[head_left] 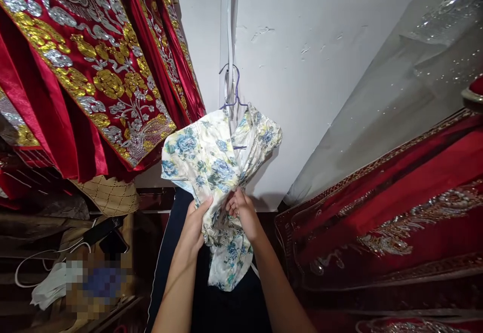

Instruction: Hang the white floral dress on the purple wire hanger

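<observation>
Floral garment (211, 167) on hanger (231, 91), clutched by left hand (196, 227) and right hand (245, 215).

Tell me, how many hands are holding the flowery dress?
2: the left hand grips the flowery dress on its left side, the right hand pinches its middle.

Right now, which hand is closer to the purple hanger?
Right, though only slightly. The right hand pinches the flowery dress almost straight below the purple hanger; the left hand grips the fabric lower and further to the left.
</observation>
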`<move>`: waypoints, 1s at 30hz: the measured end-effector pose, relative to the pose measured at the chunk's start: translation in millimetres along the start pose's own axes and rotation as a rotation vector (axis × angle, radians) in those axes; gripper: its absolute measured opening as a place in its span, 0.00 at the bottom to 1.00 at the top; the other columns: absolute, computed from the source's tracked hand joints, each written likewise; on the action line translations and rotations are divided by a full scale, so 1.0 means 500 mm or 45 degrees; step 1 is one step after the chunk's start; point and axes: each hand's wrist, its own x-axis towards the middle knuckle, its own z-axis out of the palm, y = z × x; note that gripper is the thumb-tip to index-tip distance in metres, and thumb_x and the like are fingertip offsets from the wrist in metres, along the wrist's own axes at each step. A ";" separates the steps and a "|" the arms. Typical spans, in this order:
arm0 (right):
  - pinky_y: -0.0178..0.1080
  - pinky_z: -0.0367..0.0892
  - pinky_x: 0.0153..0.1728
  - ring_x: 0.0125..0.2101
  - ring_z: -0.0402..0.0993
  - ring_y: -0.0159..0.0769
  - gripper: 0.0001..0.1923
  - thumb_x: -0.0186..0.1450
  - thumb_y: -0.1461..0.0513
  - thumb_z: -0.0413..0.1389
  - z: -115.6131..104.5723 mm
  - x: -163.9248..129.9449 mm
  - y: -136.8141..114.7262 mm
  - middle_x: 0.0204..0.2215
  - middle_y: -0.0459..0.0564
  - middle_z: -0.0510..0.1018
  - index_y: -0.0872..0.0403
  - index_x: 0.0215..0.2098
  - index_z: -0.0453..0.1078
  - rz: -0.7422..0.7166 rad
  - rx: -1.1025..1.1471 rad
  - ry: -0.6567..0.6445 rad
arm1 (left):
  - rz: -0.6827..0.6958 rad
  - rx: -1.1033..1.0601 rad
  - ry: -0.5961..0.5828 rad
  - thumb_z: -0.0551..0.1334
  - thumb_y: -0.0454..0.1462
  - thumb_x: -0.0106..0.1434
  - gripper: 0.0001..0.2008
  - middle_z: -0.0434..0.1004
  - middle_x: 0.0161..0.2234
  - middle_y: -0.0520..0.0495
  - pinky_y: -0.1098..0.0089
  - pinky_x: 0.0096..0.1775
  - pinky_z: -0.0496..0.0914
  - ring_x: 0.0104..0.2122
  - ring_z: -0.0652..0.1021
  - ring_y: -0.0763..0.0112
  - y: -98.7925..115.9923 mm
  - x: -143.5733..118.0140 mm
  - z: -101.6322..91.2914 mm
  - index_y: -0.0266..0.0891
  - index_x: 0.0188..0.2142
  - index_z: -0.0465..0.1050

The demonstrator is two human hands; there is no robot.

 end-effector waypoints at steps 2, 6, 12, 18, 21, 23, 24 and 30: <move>0.36 0.55 0.21 0.17 0.60 0.31 0.31 0.63 0.35 0.48 0.008 -0.005 -0.004 0.17 0.46 0.69 0.52 0.22 0.63 0.022 0.005 -0.024 | -0.027 0.040 -0.003 0.74 0.42 0.54 0.30 0.82 0.47 0.39 0.60 0.49 0.76 0.46 0.82 0.54 0.004 -0.013 0.000 0.37 0.54 0.71; 0.36 0.55 0.21 0.17 0.60 0.31 0.27 0.64 0.41 0.52 0.003 -0.011 -0.008 0.16 0.45 0.67 0.52 0.20 0.64 0.014 -0.075 -0.041 | -0.111 0.129 0.037 0.76 0.44 0.50 0.33 0.82 0.46 0.38 0.58 0.47 0.76 0.47 0.82 0.50 0.023 -0.030 -0.010 0.38 0.53 0.71; 0.36 0.54 0.20 0.16 0.60 0.31 0.21 0.65 0.53 0.52 -0.027 -0.012 -0.025 0.16 0.47 0.71 0.54 0.18 0.68 0.115 -0.330 -0.103 | 0.011 0.145 0.091 0.73 0.44 0.54 0.27 0.81 0.46 0.39 0.59 0.49 0.74 0.48 0.80 0.52 0.028 -0.017 -0.015 0.39 0.51 0.71; 0.36 0.54 0.22 0.17 0.57 0.30 0.23 0.67 0.50 0.53 -0.034 -0.023 -0.033 0.14 0.44 0.66 0.53 0.18 0.67 -0.052 -0.323 -0.161 | 0.998 0.331 0.721 0.70 0.39 0.58 0.26 0.68 0.59 0.46 0.67 0.59 0.63 0.60 0.69 0.61 0.001 0.010 -0.026 0.47 0.55 0.66; 0.36 0.53 0.23 0.17 0.57 0.30 0.25 0.67 0.47 0.53 -0.025 -0.026 -0.033 0.15 0.44 0.67 0.53 0.20 0.67 -0.136 -0.306 -0.156 | 1.012 0.708 0.454 0.68 0.39 0.60 0.24 0.70 0.56 0.45 0.68 0.56 0.63 0.56 0.71 0.63 -0.022 0.006 -0.016 0.46 0.55 0.66; 0.36 0.54 0.23 0.17 0.58 0.30 0.26 0.67 0.47 0.53 -0.017 -0.029 -0.034 0.14 0.44 0.67 0.53 0.19 0.66 -0.166 -0.297 -0.168 | 0.798 0.812 0.095 0.66 0.39 0.63 0.20 0.75 0.48 0.45 0.69 0.50 0.66 0.48 0.75 0.64 -0.038 0.003 0.000 0.45 0.54 0.67; 0.36 0.54 0.23 0.17 0.59 0.30 0.26 0.67 0.47 0.53 -0.014 -0.032 -0.035 0.14 0.44 0.67 0.53 0.18 0.65 -0.177 -0.295 -0.179 | 0.687 0.840 -0.046 0.64 0.39 0.64 0.17 0.76 0.44 0.46 0.69 0.47 0.67 0.44 0.76 0.64 -0.045 0.002 0.010 0.44 0.52 0.68; 0.35 0.53 0.20 0.15 0.57 0.28 0.19 0.65 0.50 0.54 -0.021 -0.020 -0.073 0.14 0.43 0.68 0.54 0.24 0.73 -0.042 -0.185 -0.242 | 0.533 0.945 -0.235 0.58 0.40 0.68 0.06 0.73 0.30 0.50 0.70 0.36 0.64 0.32 0.73 0.66 -0.057 0.005 0.039 0.43 0.37 0.71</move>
